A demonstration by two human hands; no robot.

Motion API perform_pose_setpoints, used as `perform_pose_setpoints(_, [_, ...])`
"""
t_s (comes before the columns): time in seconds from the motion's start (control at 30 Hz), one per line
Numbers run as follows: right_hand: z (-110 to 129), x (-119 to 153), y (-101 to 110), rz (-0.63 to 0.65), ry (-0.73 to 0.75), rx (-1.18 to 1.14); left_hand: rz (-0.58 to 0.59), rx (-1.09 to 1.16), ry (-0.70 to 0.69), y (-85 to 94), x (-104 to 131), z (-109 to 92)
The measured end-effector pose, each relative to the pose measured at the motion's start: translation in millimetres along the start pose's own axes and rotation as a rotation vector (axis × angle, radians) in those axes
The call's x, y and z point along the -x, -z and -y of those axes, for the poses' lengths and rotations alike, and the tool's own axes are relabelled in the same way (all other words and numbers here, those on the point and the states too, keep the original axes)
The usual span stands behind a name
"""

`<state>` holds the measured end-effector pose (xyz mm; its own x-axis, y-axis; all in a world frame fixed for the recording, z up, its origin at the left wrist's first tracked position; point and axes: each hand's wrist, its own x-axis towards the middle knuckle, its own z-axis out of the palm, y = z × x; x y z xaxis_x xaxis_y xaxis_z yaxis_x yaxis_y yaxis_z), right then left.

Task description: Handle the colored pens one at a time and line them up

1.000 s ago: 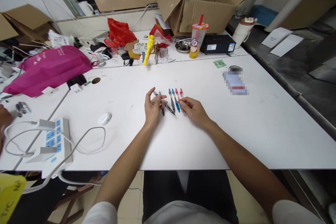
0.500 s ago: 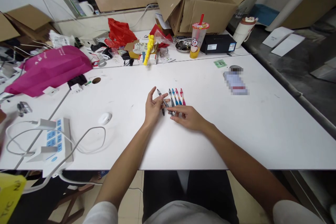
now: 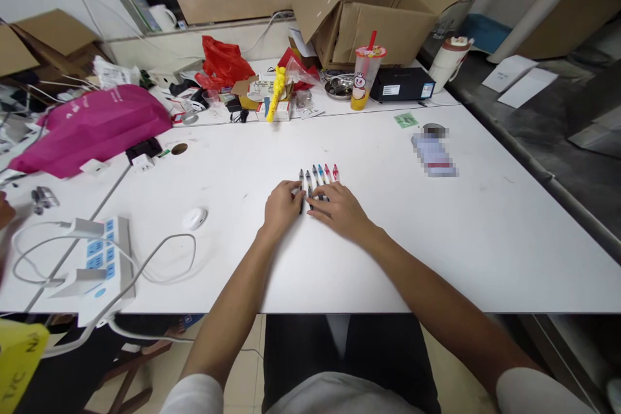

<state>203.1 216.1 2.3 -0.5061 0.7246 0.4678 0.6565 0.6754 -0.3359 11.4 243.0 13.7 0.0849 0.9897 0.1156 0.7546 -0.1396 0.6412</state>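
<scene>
Lying in a row: six pens [image 3: 320,171], side by side on the white tabletop [image 3: 339,278], between and just past the two hands. From left to right, the first three look dark, then comes a blue one, then two red or pink ones.
Left hand [image 3: 284,206]: at the first dark pen [image 3: 301,176], fingers bent next to it. I cannot tell if they pinch it.
Right hand [image 3: 342,209]: finger and thumb at the second dark pen [image 3: 308,176]. I cannot tell if they squeeze it. It covers the low ends of some other pens.
Off to the left: a small white case [image 3: 195,218], then a power strip [image 3: 121,246] with plugs and wires.
Off to the right: a green packet [image 3: 406,119] near a blurred-out thing [image 3: 436,154].
At the back: a yellow toy [image 3: 277,94], a drink cup [image 3: 366,74] with a red straw, and a big open cardboard box [image 3: 383,29].
Far left: a pink bag [image 3: 97,126].
</scene>
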Motion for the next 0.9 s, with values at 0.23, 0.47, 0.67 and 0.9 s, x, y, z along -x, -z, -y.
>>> perform_pose_setpoints(0.23, [-3, -1, -8, 0.07, -0.017, 0.0, -0.033, 0.049, -0.028, -2.9, -1, 4])
perform_pose_setpoints(0.47, [-3, 0, -3, 0.096, -0.042, -0.076, -0.074, 0.099, -0.04, -6.1, -2, 5])
perform_pose_setpoints(0.67, [-18, 6, 9, 0.065, -0.062, -0.074, -0.092, 0.111, -0.061, -5.3, -2, 6])
perform_pose_setpoints(0.9, [-25, 5, 3, 0.083, -0.046, -0.049, -0.127, 0.174, -0.044, -6.3, -4, 11])
